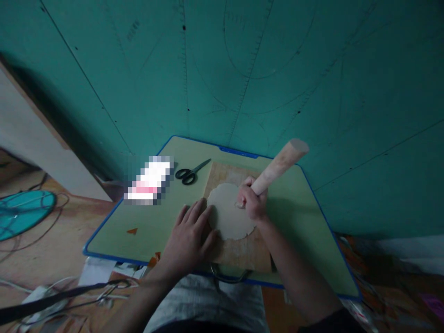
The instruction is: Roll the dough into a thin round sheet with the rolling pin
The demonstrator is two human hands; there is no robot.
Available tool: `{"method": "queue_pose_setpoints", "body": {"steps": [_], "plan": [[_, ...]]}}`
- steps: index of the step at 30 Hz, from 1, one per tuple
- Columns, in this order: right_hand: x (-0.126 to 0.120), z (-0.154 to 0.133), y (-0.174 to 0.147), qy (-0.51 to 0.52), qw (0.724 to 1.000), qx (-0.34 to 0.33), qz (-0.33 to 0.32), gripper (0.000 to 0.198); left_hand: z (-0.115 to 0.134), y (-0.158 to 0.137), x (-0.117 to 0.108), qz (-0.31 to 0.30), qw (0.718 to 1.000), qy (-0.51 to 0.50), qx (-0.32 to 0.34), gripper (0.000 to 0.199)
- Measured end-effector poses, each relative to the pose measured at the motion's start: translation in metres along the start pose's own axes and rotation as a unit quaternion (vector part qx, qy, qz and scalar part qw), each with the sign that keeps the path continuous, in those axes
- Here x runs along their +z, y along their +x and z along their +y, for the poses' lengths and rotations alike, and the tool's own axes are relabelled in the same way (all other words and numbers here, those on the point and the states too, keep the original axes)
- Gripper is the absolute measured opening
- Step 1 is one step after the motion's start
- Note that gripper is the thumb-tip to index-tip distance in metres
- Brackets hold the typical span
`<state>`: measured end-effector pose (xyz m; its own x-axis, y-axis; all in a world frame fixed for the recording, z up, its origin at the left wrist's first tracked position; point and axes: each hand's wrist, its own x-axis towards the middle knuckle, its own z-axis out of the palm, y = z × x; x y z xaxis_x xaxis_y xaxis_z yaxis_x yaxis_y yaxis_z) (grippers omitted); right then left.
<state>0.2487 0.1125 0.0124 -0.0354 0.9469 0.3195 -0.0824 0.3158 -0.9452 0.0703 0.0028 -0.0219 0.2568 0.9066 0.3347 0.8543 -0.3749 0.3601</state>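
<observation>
Dark clothing (215, 327) and pale trousers (208, 300) fill the bottom edge, nearest the camera, with the two forearms reaching out over the table from either side of them. The right hand (255, 199) is closed in a fist around the lower part of a wooden rolling pin (280, 166), which leans up and away to the right of the grip. Under and to the left of that fist lies the dough sheet (229, 222), thin, roughly round and a little ragged at the rim; a small pale bit shows just at the fist's left side, but I cannot tell what it is. Farther left of the grip, the left hand (189, 236) is open, palm down and fingers spread, its fingertips at the dough's left edge; it grasps nothing visible. Beneath the dough is a wooden board (243, 256), extending both beyond the grip and toward the person, set on a pale green table (138, 236) edged in blue. Left of the grip and farther off lie black-handled scissors (194, 172), past them a bright, pixelated rectangle (151, 182). An orange scrap (132, 231) rests left of the left hand. Beyond the grip stands a green wall (222, 83) marked with lines.
</observation>
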Motion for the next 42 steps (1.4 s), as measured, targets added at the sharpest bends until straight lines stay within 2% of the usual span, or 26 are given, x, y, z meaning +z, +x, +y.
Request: {"method": "queue_pose_setpoints", "body": {"steps": [7, 9, 11, 15, 17, 19, 26, 32, 34, 38, 40, 42], "plan": [[0.003, -0.009, 0.012, -0.048, 0.985, 0.026, -0.163, 0.026, 0.000, 0.000, -0.001, -0.012, 1.000, -0.004, -0.006, 0.051], [0.005, -0.009, 0.013, -0.074, 0.981, 0.020, -0.178, 0.028, 0.000, 0.000, -0.002, -0.013, 1.000, -0.002, -0.003, 0.051], [0.006, -0.008, 0.011, -0.078, 0.988, 0.012, -0.129, 0.029, 0.000, 0.000, -0.002, -0.012, 1.000, 0.000, -0.001, 0.051], [0.002, -0.004, 0.008, -0.004, 0.999, -0.003, 0.047, 0.028, 0.000, 0.001, -0.002, -0.009, 1.000, 0.004, -0.004, 0.051], [0.000, -0.004, 0.008, 0.030, 0.996, -0.012, 0.085, 0.028, 0.000, 0.001, -0.002, -0.005, 1.000, 0.005, -0.005, 0.050], [0.000, -0.004, 0.008, 0.044, 0.996, -0.008, 0.078, 0.027, 0.000, 0.001, -0.002, -0.005, 1.000, 0.005, -0.004, 0.050], [0.005, -0.006, 0.006, 0.007, 1.000, 0.017, -0.018, 0.027, 0.000, 0.001, -0.002, -0.005, 1.000, 0.000, -0.003, 0.050], [0.005, -0.009, 0.014, -0.006, 0.987, 0.071, -0.146, 0.024, -0.001, 0.000, -0.001, 0.002, 1.000, 0.004, 0.002, 0.048], [0.006, -0.006, 0.016, -0.010, 0.990, 0.061, -0.124, 0.028, -0.002, 0.001, 0.000, 0.002, 1.000, 0.004, 0.002, 0.049], [-0.004, -0.004, 0.020, -0.034, 0.998, 0.041, 0.016, 0.039, -0.004, -0.001, 0.005, 0.001, 1.000, -0.003, -0.007, 0.050], [-0.016, -0.007, 0.021, -0.084, 0.994, 0.068, 0.023, 0.042, -0.005, -0.002, 0.006, 0.002, 1.000, -0.019, -0.009, 0.050], [-0.030, -0.013, 0.019, -0.166, 0.983, 0.078, -0.014, 0.043, -0.008, -0.002, 0.003, 0.011, 0.998, -0.055, -0.024, 0.049]]}}
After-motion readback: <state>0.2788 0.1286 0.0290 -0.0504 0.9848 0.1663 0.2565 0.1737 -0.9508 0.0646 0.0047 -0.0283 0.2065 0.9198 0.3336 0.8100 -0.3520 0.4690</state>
